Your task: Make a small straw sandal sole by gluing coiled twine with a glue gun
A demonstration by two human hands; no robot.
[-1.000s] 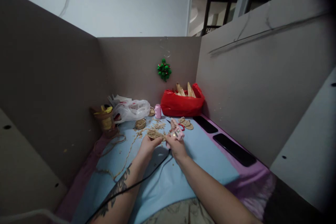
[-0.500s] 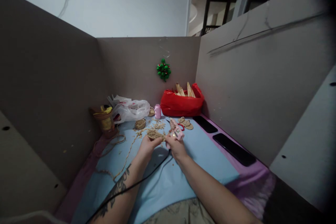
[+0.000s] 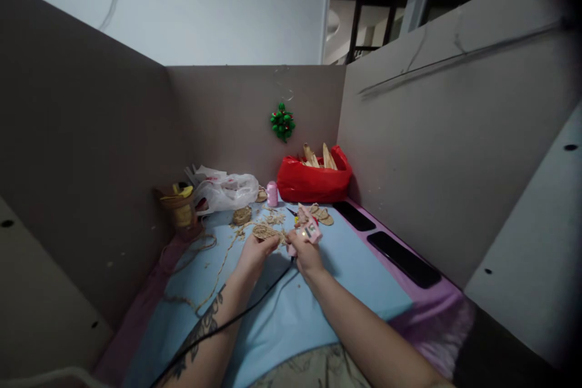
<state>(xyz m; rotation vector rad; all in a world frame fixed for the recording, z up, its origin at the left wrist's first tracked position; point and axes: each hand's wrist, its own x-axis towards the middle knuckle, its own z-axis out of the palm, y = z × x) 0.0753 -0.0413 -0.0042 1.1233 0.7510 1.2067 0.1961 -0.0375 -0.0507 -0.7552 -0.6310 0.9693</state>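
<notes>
My left hand (image 3: pixel 254 253) pinches a small woven straw piece (image 3: pixel 265 231), oval in shape, between thumb and fingers. In my right hand (image 3: pixel 307 254) is a pink glue gun (image 3: pixel 311 232), its black cord (image 3: pixel 268 294) running down from the handle and across my left forearm. The two hands are close together over the blue cloth (image 3: pixel 354 273), the straw piece just left of the glue gun. Straw scraps (image 3: pixel 274 217) lie scattered behind them. Scissors are partly hidden behind the glue gun. A braided cord (image 3: pixel 222 270) trails on the cloth to the left.
Behind stand a coiled straw roll (image 3: pixel 242 215), a pink thread spool (image 3: pixel 271 194), a white plastic bag (image 3: pixel 230 191) and a red bag (image 3: pixel 313 185) of dried husks. Flat woven pieces (image 3: pixel 324 216) and two black phones (image 3: pixel 404 259) lie right; a brown pot (image 3: pixel 182 212) stands left. Grey panels enclose three sides.
The straw piece has turned slightly, showing more of its flat face. My right hand and the glue gun have shifted and tilted a little; the fingertips are slightly farther from the left hand.
</notes>
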